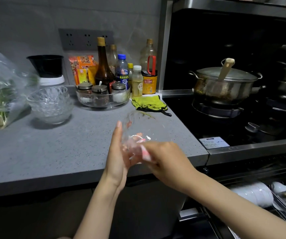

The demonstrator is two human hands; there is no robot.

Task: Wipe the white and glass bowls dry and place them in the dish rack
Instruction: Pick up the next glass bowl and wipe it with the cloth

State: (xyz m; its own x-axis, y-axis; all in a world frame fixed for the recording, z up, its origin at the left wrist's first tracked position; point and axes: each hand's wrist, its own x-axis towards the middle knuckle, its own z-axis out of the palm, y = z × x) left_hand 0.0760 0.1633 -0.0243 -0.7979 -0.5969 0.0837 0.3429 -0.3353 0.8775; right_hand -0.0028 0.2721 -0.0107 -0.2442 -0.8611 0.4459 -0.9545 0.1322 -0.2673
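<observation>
My left hand (117,152) holds a clear glass bowl (138,125) tilted on its side above the front of the grey counter (52,152). My right hand (166,157) presses a pink and white cloth (145,153) against the bowl; both are blurred by motion. A stack of glass bowls (50,104) stands at the back left of the counter. White bowls (256,194) lie on their sides in the pulled-out dish rack (283,209) at the lower right.
Sauce bottles (121,69) and a clear tray of spice jars (102,95) line the back wall. A green cloth (149,103) lies by the stove. A bag of greens (1,90) sits far left. A lidded steel pot (225,83) stands on the hob.
</observation>
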